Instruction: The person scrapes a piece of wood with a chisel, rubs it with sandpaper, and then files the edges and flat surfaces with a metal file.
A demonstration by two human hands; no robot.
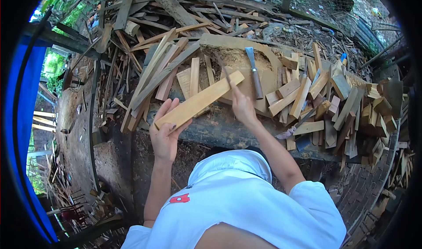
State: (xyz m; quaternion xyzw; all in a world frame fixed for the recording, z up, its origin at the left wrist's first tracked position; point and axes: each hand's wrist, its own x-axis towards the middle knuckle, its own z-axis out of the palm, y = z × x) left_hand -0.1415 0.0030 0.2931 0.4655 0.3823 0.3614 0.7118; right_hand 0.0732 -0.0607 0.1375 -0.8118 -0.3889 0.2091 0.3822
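Note:
My left hand grips the lower left end of a pale, planed wooden block, thumb on top and fingers behind. The block is tilted, its far end raised to the right. Beside that end, my right hand is closed around a thin, dark, blade-like tool that points up across the block's edge; its handle is hidden in the fist. Just right of it, a wide chisel with a bluish blade and brown handle lies on a thick, hollowed wooden slab.
Many cut wood offcuts are heaped on the right of the dark bench. Long strips lean at its left. Behind is a pile of scrap timber; a blue tarp hangs at far left.

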